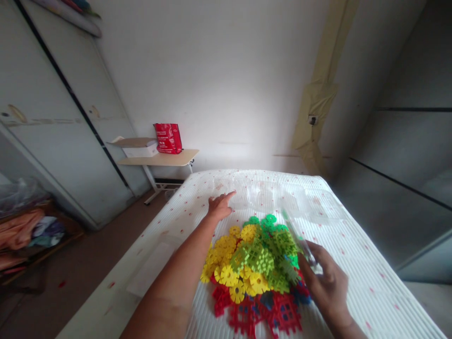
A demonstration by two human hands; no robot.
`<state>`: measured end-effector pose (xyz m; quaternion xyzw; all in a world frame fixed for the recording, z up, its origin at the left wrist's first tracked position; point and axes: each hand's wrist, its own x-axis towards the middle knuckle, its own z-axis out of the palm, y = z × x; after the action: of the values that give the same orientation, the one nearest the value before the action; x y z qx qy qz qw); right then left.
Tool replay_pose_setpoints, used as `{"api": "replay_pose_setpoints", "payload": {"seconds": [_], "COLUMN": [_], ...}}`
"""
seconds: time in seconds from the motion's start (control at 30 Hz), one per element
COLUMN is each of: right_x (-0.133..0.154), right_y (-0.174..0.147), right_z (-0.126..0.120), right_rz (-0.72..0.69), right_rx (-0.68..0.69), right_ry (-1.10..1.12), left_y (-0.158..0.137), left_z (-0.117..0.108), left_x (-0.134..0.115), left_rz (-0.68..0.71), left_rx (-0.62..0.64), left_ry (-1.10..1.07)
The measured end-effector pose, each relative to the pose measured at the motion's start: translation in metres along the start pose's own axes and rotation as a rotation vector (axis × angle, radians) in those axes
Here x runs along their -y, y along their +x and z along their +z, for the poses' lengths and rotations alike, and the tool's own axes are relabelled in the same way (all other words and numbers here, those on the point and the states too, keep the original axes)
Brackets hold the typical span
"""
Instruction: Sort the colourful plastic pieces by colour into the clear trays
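My left hand (219, 207) reaches over the far part of the table, fingers stretched out and apart, holding nothing. It is close to several clear plastic containers (263, 197), whose outlines are faint against the cloth. In my right hand (326, 278) is a long, clear plastic piece (296, 233), gripped at its near end and tilted away from me; its exact kind is hard to make out. Between my arms lies a heap of plastic building pieces: yellow notched discs (229, 275), light green pieces (263, 252), darker green discs (270, 220) and red window-like pieces (247, 315), with some blue underneath.
A white ribbed cloth with small red marks covers the table (367, 273). Under my left forearm is a pale flat sheet or box (151, 268). A side table (176, 159) at the back left bears a red bag (168, 138) and white box (141, 149).
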<state>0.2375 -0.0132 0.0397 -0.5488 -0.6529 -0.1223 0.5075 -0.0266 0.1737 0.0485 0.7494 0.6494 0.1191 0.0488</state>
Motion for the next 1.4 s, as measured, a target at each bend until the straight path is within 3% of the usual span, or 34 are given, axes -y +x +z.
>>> {"api": "replay_pose_setpoints", "payload": {"seconds": [0.5, 1.1, 1.4], "right_x": [-0.002, -0.002, -0.002], "right_y": [-0.001, -0.001, -0.001], "right_z": [0.001, 0.002, 0.001], "right_rz": [-0.039, -0.019, -0.017], "right_rx": [-0.005, 0.014, 0.004], "right_ry": [-0.004, 0.008, 0.033], "left_y": [0.006, 0.007, -0.001], "left_z": [0.000, 0.003, -0.008], "left_x": [0.000, -0.025, -0.025], "left_rz": [0.091, -0.011, -0.016], "left_rx": [0.003, 0.025, 0.017], "left_ry": [-0.011, 0.069, 0.079]}}
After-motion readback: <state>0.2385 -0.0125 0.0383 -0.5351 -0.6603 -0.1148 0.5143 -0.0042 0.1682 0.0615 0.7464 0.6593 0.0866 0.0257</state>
